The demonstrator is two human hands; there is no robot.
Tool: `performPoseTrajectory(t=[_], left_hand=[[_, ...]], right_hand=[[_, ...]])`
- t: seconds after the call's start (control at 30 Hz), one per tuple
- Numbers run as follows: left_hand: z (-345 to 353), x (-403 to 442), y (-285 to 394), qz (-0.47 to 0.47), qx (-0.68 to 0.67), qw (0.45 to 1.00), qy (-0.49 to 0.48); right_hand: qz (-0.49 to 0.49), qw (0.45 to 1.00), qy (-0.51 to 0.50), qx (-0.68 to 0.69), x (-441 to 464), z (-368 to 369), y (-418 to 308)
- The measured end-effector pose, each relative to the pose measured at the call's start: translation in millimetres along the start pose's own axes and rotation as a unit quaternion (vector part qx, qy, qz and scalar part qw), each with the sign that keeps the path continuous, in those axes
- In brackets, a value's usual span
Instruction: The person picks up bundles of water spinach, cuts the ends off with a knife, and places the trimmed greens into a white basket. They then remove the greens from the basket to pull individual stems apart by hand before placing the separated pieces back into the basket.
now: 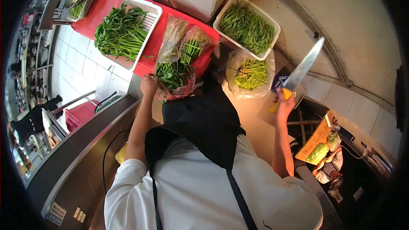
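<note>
My right hand [284, 102] is wrapped round the yellow handle of a kitchen knife [304, 67], its broad blade raised and pointing up to the right. Over at the left, my left hand [149, 85] has its fingers closed at the edge of a clear plastic bag [171, 38] on the red table [147, 61]. Leafy greens [171, 76] fill the lower end of that bag. Beside them lies a tied bundle of green stalks [190, 52], partly covered by plastic.
A white basket [150, 19] of leafy stalks stands on the table, and another white basket [272, 21] of greens is at the back right. Below that, a plastic bag [230, 76] holds yellow-green stalks [251, 75]. A person [330, 166] is at the lower right by a wooden board [313, 140].
</note>
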State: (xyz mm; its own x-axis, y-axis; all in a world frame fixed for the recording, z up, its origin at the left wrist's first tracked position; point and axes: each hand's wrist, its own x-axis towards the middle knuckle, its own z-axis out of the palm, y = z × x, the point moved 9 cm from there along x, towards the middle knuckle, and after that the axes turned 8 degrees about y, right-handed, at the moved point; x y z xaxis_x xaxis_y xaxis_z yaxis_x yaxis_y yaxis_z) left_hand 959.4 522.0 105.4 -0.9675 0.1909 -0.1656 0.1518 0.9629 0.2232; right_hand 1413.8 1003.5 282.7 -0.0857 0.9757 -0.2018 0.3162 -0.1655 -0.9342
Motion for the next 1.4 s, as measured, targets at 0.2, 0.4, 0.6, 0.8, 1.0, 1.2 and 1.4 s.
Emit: performPoseTrajectory(t=[0.2,0.4,0.6,0.8,1.0,1.2,1.4], left_hand=[[-12.0,-2.3,-1.1,-0.002,0.023,1.0,0.004],[-79.3,-35.8,96.2,0.173,-0.095,0.973,0.12],[40.4,-60.1,147.8,0.039,-0.307,0.944,-0.113],[126.7,-61.6,130.8,-0.24,-0.323,0.915,0.032],[119.9,-42.8,127.7,-0.246,-0.273,0.929,-0.044],[64.8,-51.6,141.0,0.064,-0.045,0.997,-0.023],[-41.0,-35.2,124.6,0.069,-0.074,0.993,0.063]], right_hand=[[-0.065,0.993,0.094,-0.03,56.0,-72.0,25.0],[0.059,0.998,-0.012,0.004,110.2,-61.6,155.2],[0.052,0.985,-0.094,-0.135,97.8,-24.6,164.1],[0.03,0.968,-0.142,-0.207,45.7,-6.9,135.4],[0.086,0.923,-0.212,-0.311,-10.9,-1.4,125.8],[0.096,0.898,-0.239,-0.357,-21.9,24.5,116.9],[0.032,0.902,-0.261,-0.342,-18.5,64.6,77.3]])
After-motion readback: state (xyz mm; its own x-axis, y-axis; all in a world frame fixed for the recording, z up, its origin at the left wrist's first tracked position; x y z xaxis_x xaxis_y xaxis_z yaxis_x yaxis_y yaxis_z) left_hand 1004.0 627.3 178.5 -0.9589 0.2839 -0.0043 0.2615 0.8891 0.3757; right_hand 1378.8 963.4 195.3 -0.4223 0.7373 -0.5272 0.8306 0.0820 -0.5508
